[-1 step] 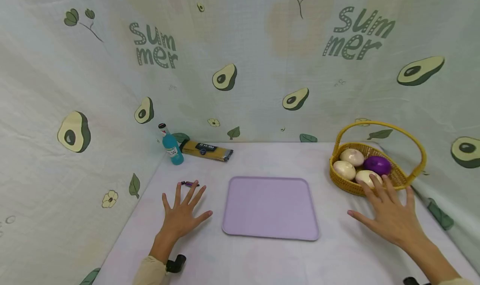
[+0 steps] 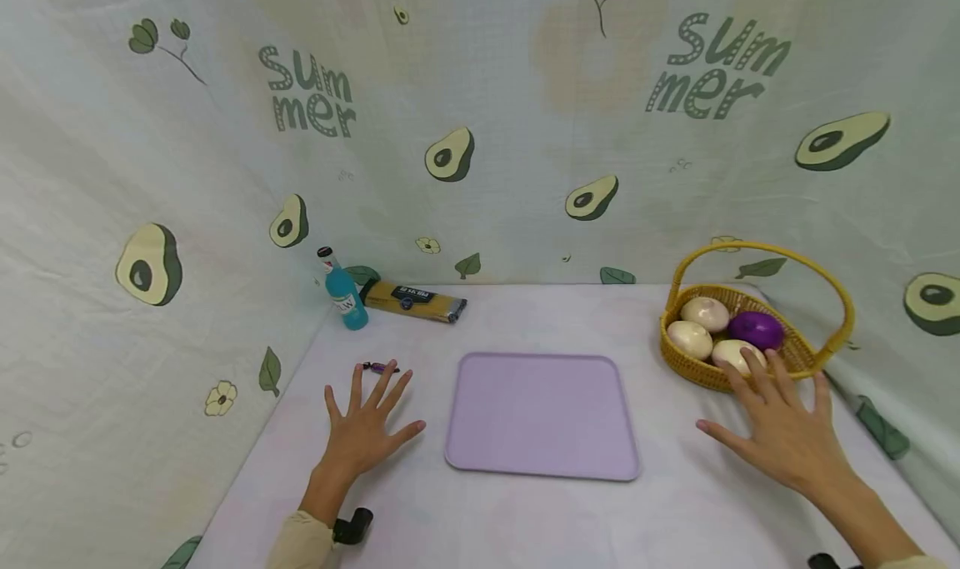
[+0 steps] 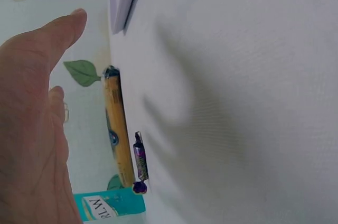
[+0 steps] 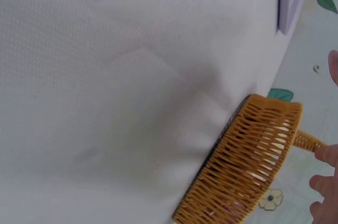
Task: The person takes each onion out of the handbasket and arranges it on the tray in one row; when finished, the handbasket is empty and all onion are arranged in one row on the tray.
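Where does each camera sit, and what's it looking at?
Head: on the person's head, looking forward and down at the tray and basket; the left hand and right hand show.
Left wrist: on that wrist, looking across the table towards the candy, yellow packet and blue bottle; part of the left hand shows.
Right wrist: on that wrist, looking across the table towards the basket's side; bits of the right hand show.
Both wrist views share the tray's edge.

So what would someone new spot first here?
Probably the basket on the right, where one bright purple thing sits among three pale ones. Next, perhaps the lilac tray in the middle, between the spread left hand and right hand. The blue bottle at the back left stands out too.
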`<state>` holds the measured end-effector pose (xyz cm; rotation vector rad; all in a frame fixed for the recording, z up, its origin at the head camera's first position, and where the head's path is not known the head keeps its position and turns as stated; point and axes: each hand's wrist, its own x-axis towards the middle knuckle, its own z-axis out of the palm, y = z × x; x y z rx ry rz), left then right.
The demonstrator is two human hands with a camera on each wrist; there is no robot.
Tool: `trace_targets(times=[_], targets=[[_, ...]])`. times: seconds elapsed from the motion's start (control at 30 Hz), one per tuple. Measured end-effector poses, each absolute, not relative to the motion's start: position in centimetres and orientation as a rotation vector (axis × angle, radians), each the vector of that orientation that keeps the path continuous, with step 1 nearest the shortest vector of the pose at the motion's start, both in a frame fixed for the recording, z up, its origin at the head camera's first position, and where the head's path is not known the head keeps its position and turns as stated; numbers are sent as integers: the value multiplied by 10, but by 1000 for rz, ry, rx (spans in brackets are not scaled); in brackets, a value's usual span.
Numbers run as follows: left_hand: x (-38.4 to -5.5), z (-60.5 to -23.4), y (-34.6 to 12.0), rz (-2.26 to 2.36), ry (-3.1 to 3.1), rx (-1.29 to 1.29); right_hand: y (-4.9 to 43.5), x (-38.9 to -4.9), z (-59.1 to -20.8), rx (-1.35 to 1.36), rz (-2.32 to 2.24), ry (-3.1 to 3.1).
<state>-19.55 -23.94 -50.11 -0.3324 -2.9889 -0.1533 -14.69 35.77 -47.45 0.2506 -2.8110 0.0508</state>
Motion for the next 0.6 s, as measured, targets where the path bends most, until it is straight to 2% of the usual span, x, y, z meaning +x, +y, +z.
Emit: trace_targets(times=[0.33,0.6], targets=[[-198,-501,-234,-187,-2966,-365,347,-146,-471,297,150,-2783],[-203,-508,-224,-343,-2898,-450,331,-158,-469,433,244,-2645]])
